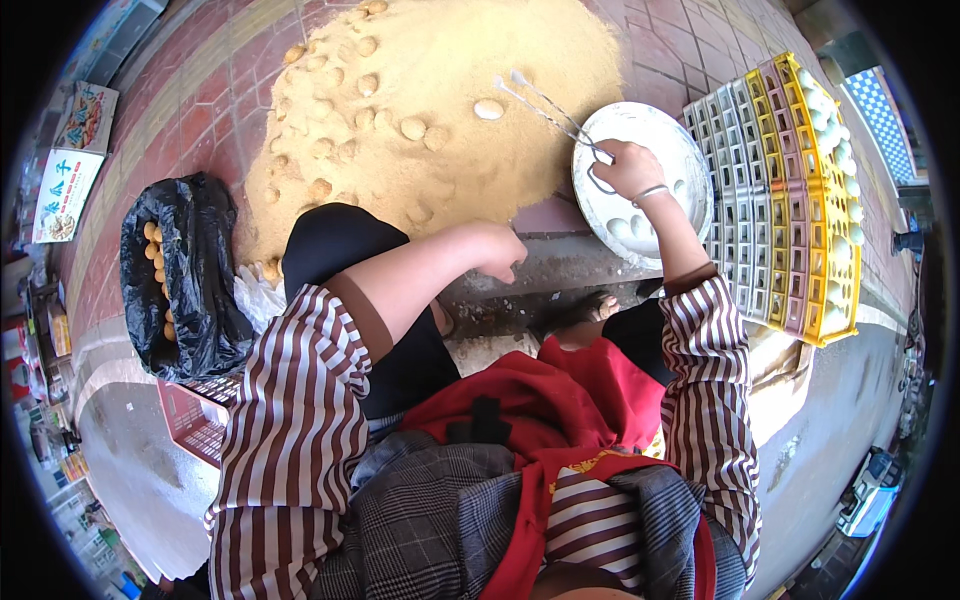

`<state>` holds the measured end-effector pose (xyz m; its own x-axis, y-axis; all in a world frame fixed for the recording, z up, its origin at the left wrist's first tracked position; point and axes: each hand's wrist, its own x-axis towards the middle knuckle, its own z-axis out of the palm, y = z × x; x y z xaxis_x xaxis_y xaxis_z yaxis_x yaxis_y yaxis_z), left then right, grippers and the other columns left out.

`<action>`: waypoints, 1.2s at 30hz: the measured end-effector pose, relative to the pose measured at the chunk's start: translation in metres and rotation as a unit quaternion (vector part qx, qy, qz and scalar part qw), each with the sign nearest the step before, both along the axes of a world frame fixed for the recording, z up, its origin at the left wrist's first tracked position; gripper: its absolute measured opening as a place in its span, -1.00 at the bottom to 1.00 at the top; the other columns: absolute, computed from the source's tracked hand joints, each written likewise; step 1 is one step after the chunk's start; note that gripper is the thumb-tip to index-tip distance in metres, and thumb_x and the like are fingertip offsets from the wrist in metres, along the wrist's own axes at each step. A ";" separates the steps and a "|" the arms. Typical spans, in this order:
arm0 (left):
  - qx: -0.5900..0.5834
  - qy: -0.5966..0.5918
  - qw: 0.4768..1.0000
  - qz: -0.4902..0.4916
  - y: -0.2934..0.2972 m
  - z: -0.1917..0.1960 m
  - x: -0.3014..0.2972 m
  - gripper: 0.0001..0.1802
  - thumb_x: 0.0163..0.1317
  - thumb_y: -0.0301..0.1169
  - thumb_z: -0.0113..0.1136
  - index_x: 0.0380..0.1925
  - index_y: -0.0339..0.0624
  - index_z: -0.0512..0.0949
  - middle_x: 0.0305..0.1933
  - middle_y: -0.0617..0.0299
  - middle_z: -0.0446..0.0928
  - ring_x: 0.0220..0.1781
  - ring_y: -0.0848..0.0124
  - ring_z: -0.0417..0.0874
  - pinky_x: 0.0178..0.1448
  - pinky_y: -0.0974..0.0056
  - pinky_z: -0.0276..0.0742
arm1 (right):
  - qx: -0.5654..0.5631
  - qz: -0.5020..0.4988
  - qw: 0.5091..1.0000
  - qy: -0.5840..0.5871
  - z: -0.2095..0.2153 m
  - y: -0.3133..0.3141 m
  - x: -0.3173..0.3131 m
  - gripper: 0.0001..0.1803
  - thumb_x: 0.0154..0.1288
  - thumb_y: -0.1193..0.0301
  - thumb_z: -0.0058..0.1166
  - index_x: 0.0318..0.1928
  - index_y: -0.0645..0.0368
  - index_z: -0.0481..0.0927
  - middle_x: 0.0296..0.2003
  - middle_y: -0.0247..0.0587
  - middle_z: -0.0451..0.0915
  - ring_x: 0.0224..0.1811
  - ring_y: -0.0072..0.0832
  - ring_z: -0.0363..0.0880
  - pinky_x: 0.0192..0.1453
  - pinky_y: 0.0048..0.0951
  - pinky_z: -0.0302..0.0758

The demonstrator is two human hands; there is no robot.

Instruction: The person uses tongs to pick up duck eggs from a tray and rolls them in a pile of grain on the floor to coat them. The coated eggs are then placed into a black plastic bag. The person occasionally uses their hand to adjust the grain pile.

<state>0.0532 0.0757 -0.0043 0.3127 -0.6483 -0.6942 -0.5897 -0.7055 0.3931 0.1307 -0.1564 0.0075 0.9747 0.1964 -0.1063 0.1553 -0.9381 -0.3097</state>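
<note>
My right hand [630, 170] is closed round the handles of metal tongs [545, 108], whose two arms reach out over the pile. Under that hand lies a round white basin [650, 118] with pale, wet-looking coating inside and a few bluish eggs [618, 229] near its lower rim. My left hand [495, 250] hangs beside the near edge of the pile, its fingers curled, with nothing visible in them. A broad heap of tan husk-like powder [480, 50] covers the paving. One whitish egg [488, 109] rests on it near the tongs, and several powder-coated eggs [413, 128] lie further left.
Stacked plastic egg trays [770, 190], with pale eggs on the yellow outer one, stand right of the basin. On the left, a black plastic bag [190, 290] holds several coated eggs above a red crate [190, 425]. A printed carton [68, 195] is farther left.
</note>
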 end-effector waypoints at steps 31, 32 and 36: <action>-0.027 -0.005 1.000 0.003 0.003 -0.008 0.006 -0.51 0.17 -0.19 0.20 0.10 -0.07 0.46 0.04 -0.04 0.48 0.11 0.04 0.48 0.14 0.08 0.41 | -0.098 -0.314 0.931 0.159 -0.070 -0.238 -0.084 -0.60 -0.08 0.12 0.10 -0.22 0.01 0.69 -0.15 -0.04 0.63 -0.05 -0.15 0.59 0.09 -0.25 0.49; -0.032 -0.007 0.999 0.000 0.003 -0.008 0.006 -0.51 0.17 -0.19 0.19 0.10 -0.06 0.46 0.05 -0.04 0.48 0.11 0.04 0.48 0.14 0.08 0.41 | -0.107 -0.313 0.929 0.165 -0.067 -0.235 -0.083 -0.60 -0.08 0.12 0.10 -0.22 0.01 0.69 -0.15 -0.04 0.63 -0.05 -0.15 0.59 0.09 -0.25 0.49; -0.050 -0.005 0.999 -0.009 0.002 -0.005 0.006 -0.52 0.17 -0.20 0.19 0.10 -0.05 0.46 0.04 -0.02 0.48 0.09 0.04 0.49 0.14 0.08 0.42 | -0.149 -0.245 0.951 0.118 -0.050 -0.216 -0.098 -0.64 -0.03 0.14 0.07 -0.24 0.00 0.69 -0.25 -0.04 0.65 -0.15 -0.13 0.61 0.00 -0.24 0.51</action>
<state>0.0589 0.0781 -0.0095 0.3069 -0.7205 -0.6219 -0.6070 -0.6514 0.4552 0.0327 -0.3720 -0.0421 0.8841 -0.3473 -0.3125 -0.3627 -0.9318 0.0094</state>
